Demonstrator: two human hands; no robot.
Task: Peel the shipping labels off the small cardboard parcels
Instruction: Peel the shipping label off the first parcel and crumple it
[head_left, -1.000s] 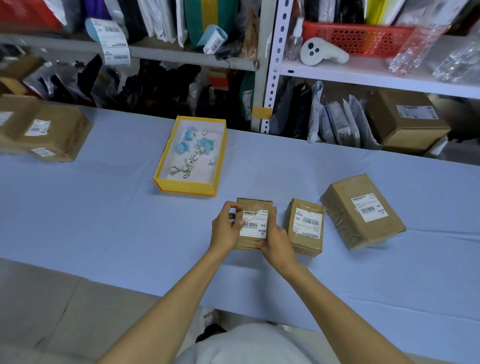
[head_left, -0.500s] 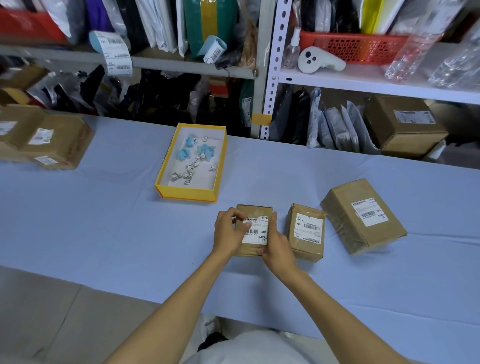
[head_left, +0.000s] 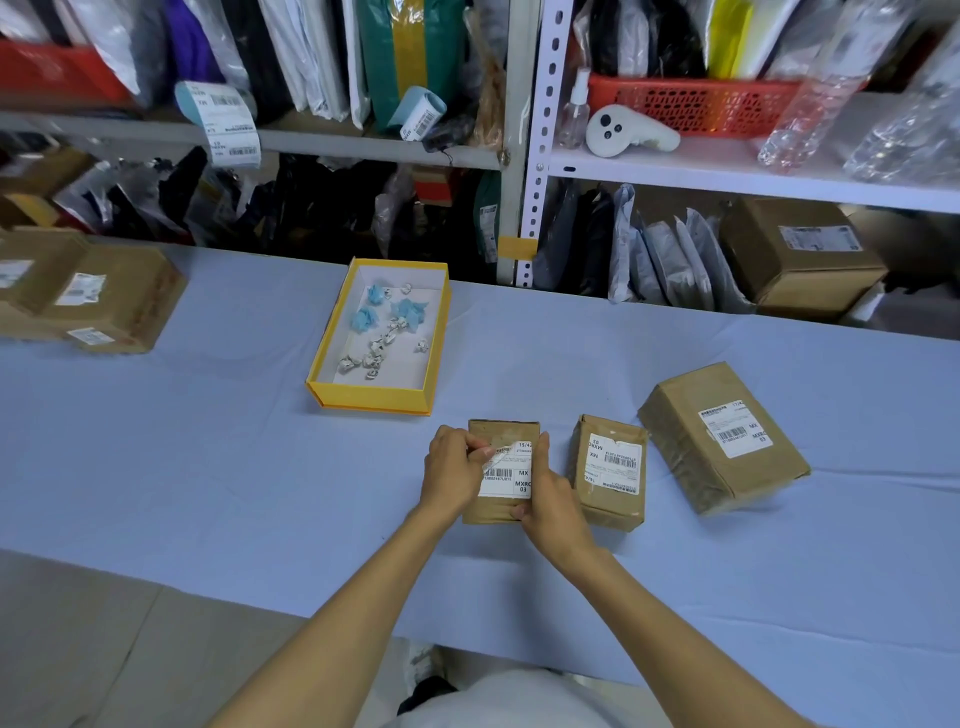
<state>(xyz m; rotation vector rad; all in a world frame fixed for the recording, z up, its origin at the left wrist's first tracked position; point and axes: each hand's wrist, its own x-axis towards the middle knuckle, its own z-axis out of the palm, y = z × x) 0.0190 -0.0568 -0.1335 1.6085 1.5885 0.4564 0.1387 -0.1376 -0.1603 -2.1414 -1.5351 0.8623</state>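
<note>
Blue-clothed table before stocked shelving, read left to right. At the far left edge lies a stack of brown boxes bearing white stickers. Left of centre stands an open yellow box holding crumpled paper scraps, some white and some blue. Near the front edge, the left hand pinches the lifted upper-left corner of the shipping label between thumb and fingertips; the rest of the label lies flat on the small parcel, which rests on the cloth. The right hand grips that parcel's right side, thumb laid along its edge. The two hands are close together, one on each side of the parcel. Just beside it to the right sits a second small parcel, its label in place, and farther right a larger parcel, angled, also labelled.
</note>
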